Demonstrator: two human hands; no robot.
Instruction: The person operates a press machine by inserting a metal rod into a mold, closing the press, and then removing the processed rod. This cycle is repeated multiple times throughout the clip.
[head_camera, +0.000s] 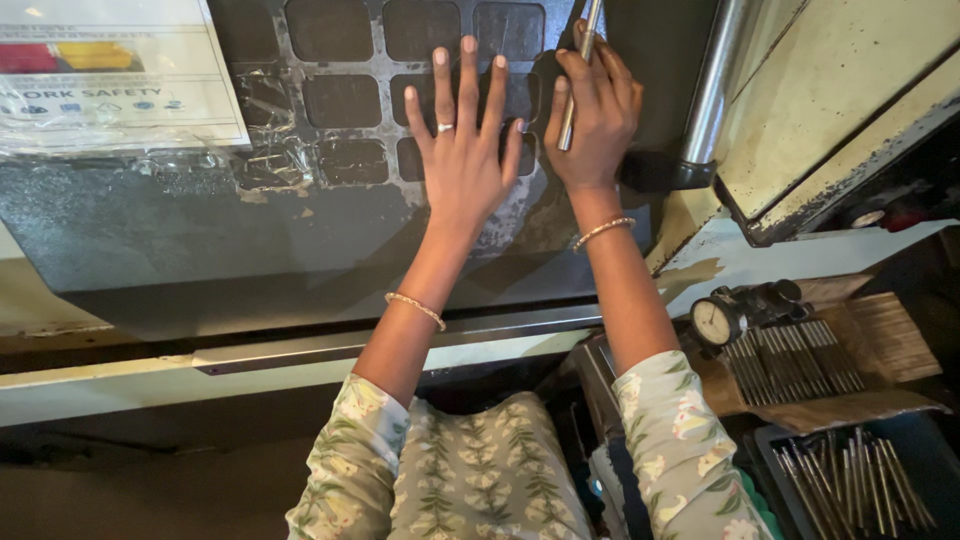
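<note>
Your left hand (462, 150) lies flat and fully open against the dark machine door (200, 220), fingers spread across the grid of squarish window panes (345, 100), with a ring showing on one finger. Your right hand (597, 110) is closed around a thin metal rod (578, 80), which stands nearly upright just beside your left fingertips, its upper end running out of the top of the view. Judging from this pose, the work in hand looks like steadying or sliding the door while you carry the rod: keep the left palm pressing evenly on the flat panel rather than on the crinkled tape (275, 165) further to its left, and keep the rod pinched firmly so that it does not slip or scrape the panes. Mind the shiny vertical bar handle (712, 90) right of your right hand; the rod could knock against it if your wrist turns. A laminated notice sheet (110, 75) is stuck to the door well left of your left hand. Below and to the right of your right forearm sits a dial gauge (716, 322), and beside it a row of similar thin rods (795, 355) on cardboard, with more of them in a dark tray (860, 480) nearer to you.
</note>
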